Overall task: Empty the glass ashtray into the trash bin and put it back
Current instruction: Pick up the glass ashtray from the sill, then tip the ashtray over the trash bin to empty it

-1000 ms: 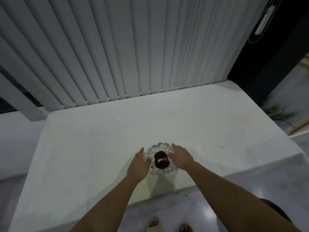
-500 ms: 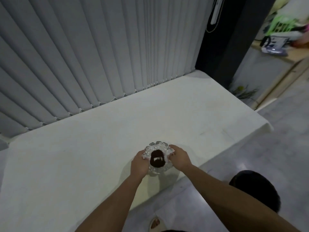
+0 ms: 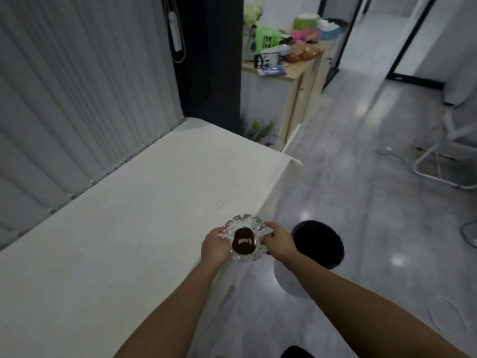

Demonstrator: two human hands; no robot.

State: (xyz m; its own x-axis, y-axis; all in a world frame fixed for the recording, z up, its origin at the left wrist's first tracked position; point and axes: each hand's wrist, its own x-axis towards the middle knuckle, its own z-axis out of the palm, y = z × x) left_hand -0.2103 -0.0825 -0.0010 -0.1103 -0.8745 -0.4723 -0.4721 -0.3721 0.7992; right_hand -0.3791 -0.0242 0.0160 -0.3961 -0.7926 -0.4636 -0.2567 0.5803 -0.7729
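Fingers of our left hand (image 3: 215, 245) & right hand (image 3: 278, 241) are clamped on opposite rims of the glass ashtray (image 3: 245, 241). It sat further in on the desk (image 3: 129, 215) a sec ago; now it's at the desk's right edge, level, w/ the trash bin (image 3: 318, 245) in view just beside, so dumping looks next. Ashtray holds a dark heap w/ pale bits; bin interior too dark to tell.

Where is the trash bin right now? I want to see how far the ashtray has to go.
In the head view the trash bin stands on the floor just right of the right hand, past the table's edge.
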